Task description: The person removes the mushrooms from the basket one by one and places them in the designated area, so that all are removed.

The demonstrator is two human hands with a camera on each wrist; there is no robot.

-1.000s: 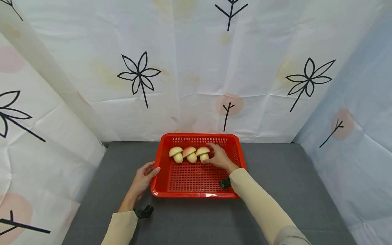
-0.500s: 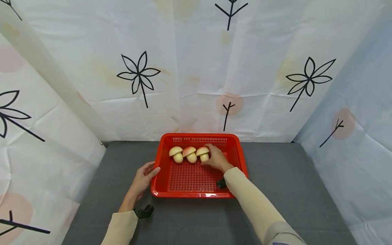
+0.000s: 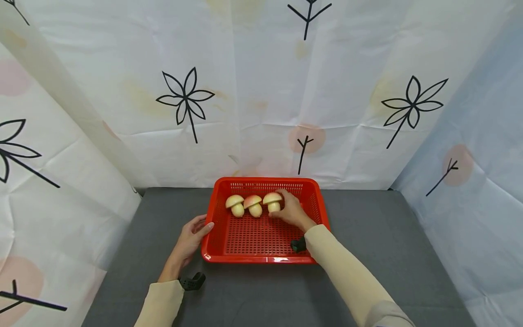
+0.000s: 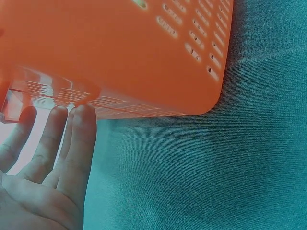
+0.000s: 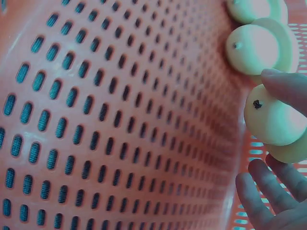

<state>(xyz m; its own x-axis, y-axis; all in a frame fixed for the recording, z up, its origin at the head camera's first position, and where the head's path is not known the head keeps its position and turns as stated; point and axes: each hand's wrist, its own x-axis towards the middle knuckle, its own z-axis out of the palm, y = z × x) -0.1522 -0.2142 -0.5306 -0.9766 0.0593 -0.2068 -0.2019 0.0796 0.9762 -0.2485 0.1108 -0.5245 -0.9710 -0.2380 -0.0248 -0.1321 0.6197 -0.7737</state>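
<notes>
While hands [image 3: 189, 240] [image 3: 292, 210] hold mushroom [image 3: 272, 198] and basket edge [image 3: 205, 247], open floor [image 3: 257, 238] nearside; table [image 3: 253, 297] around

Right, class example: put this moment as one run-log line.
left hand: holds basket | right hand: grips right mushroom | left mushroom, middle mushroom: in basket

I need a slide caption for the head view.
Right hand holds the rightmost mushroom of three; left hand grips their red basket.

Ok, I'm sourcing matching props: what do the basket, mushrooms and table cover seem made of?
Basket: probably plastic, glossy, with bright rim highlights. Mushrooms: perhaps plastic or foam, satin; smooth surfaces leave it open. Table cover: likely matte fabric; weave shows in left wrist view.
</notes>
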